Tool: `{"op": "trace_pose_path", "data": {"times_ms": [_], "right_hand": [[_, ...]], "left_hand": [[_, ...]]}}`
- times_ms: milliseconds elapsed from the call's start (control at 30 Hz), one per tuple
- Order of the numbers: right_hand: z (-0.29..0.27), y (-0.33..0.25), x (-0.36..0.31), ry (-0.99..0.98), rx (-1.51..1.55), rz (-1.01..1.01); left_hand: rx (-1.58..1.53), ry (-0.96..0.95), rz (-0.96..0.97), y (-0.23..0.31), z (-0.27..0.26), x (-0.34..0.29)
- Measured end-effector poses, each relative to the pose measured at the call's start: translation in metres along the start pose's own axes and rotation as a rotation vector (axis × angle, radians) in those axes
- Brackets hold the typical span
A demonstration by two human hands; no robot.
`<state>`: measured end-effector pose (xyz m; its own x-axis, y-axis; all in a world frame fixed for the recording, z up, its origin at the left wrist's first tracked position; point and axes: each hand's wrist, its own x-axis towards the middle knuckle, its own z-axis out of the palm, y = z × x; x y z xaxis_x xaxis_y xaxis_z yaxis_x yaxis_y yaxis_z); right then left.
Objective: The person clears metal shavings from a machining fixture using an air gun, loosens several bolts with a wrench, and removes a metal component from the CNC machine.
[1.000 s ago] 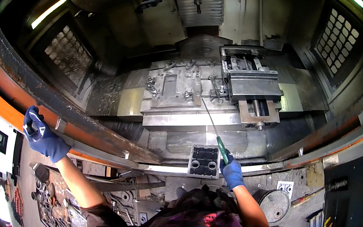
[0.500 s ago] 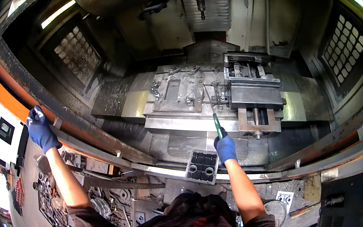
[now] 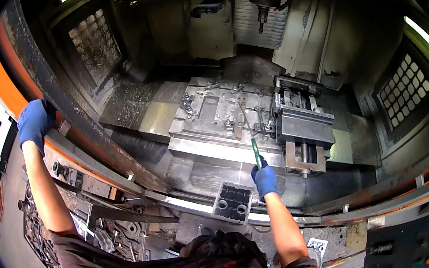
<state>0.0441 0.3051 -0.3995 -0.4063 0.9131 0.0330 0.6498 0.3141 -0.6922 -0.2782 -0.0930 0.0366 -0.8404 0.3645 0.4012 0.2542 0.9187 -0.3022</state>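
My right hand (image 3: 265,179), in a blue glove, is closed around the green handle of a long thin metal rod (image 3: 255,149). The rod slants up and left over the machine table, its tip near the fixture plate (image 3: 209,110); I cannot tell whether it touches. Clamps and bolts sit on that plate. To its right stands a machine vise (image 3: 305,126). My left hand (image 3: 36,122), gloved too, curls over the edge of the orange and black door frame (image 3: 5,80) at the far left. A grey block with black pockets and two rings (image 3: 233,202) lies on the front sill.
A spindle with a tool (image 3: 262,20) hangs above the back of the table. Grated windows (image 3: 404,89) are in the side walls. Below left, a bench (image 3: 99,211) carries loose metal parts and tools. A dark control panel (image 3: 416,255) stands at the right.
My view has shifted, so the machine table sits slightly lower. My left hand has moved slightly left and up on the picture, staying at the door frame. My right hand keeps hold of the green-handled rod.
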Motion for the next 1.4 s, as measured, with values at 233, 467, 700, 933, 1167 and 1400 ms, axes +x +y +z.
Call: {"op": "trace_pose_path", "data": {"times_ms": [233, 467, 700, 933, 1167, 1400], "right_hand": [[0.020, 0.001, 0.007, 0.089, 0.056, -0.010], [0.021, 0.001, 0.042, 0.042, 0.074, -0.058], [0.032, 0.018, 0.078, -0.108, 0.083, -0.017], [0.024, 0.029, 0.082, -0.147, 0.137, -0.001], [0.026, 0.025, 0.081, -0.197, 0.190, -0.102], [0.033, 0.016, 0.091, -0.232, 0.185, -0.126]], "left_hand": [[-0.040, 0.069, -0.001, 0.011, -0.001, -0.008], [-0.002, -0.096, -0.067, 0.022, -0.016, -0.002], [0.058, -0.286, 0.161, -0.015, 0.004, 0.026], [-0.098, -0.425, 0.274, -0.025, 0.017, 0.037], [-0.199, -0.391, 0.286, -0.050, 0.032, 0.036], [-0.174, -0.160, 0.172, -0.021, 0.019, 0.018]]}}
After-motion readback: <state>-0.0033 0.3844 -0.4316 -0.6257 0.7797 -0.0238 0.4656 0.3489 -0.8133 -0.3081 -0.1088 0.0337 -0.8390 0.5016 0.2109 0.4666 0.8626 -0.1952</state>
